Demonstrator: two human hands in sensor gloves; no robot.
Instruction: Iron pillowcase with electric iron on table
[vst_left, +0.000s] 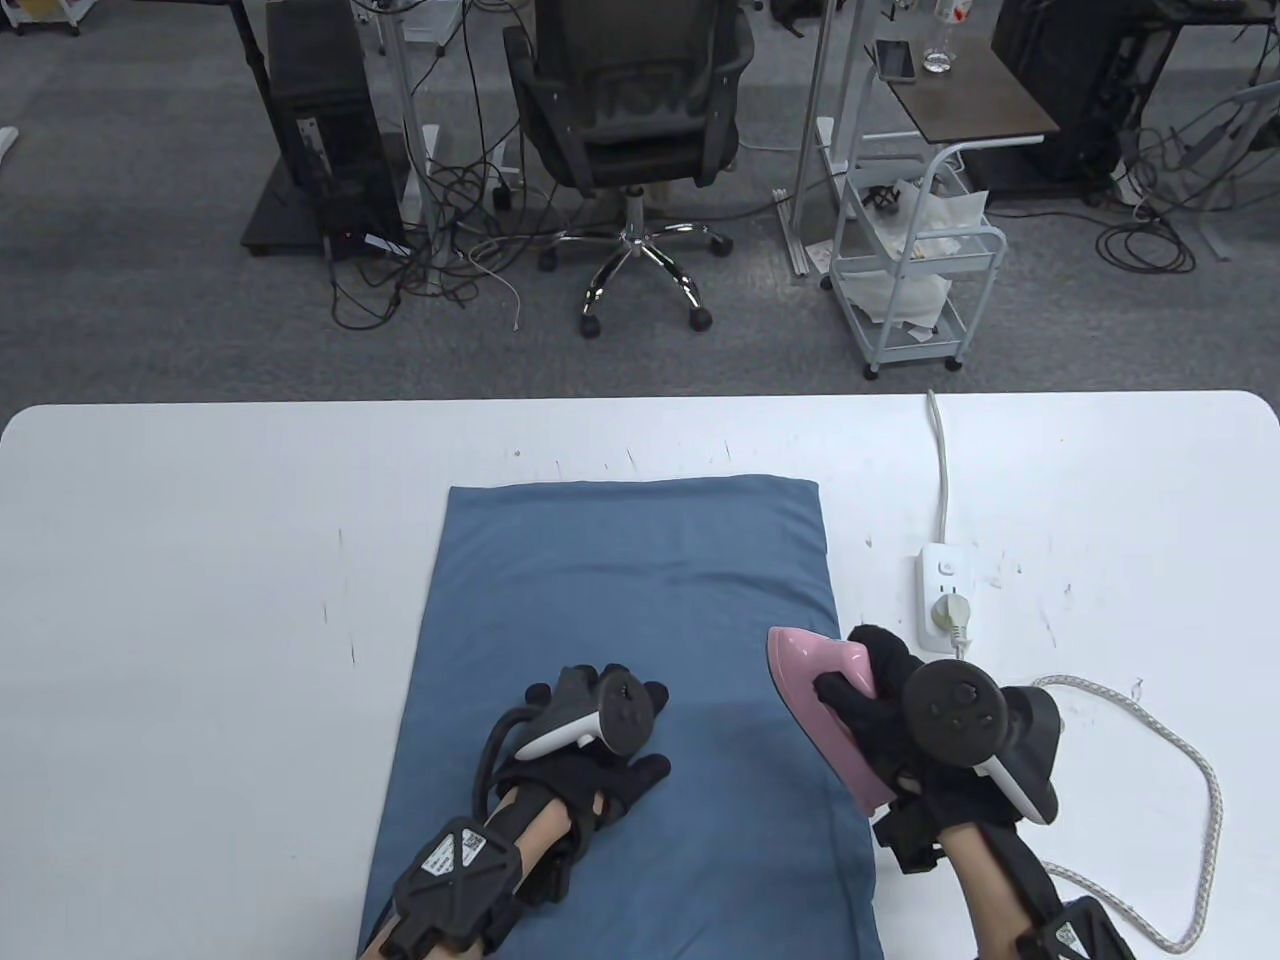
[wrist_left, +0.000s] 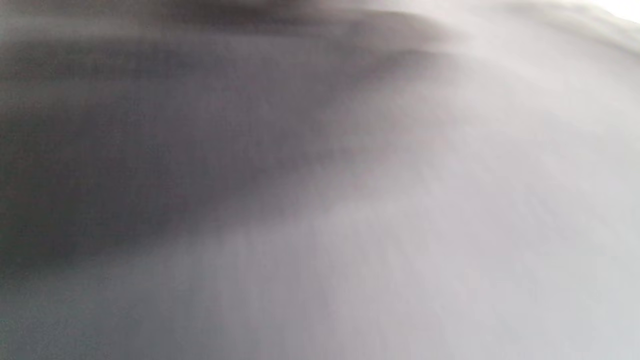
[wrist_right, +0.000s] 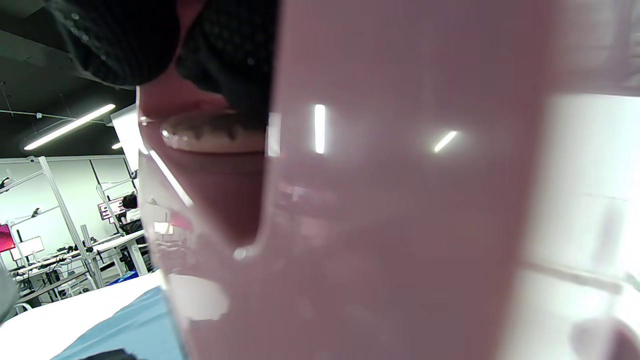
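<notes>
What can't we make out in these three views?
- Left wrist view: wholly motion-blurred, nothing identifiable.
- Right wrist view: the pink iron fills the frame; its soleplate and any contact with the pillowcase are hidden.
- Table view: the tracker covers the left hand; finger pose unclear.
- Table view: the right hand hides the iron's handle.

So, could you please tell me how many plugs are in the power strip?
1. A single plug sits in the near socket of the power strip, right of the pillowcase; the far socket looks free. Any sockets on hidden sides cannot be checked.
</notes>
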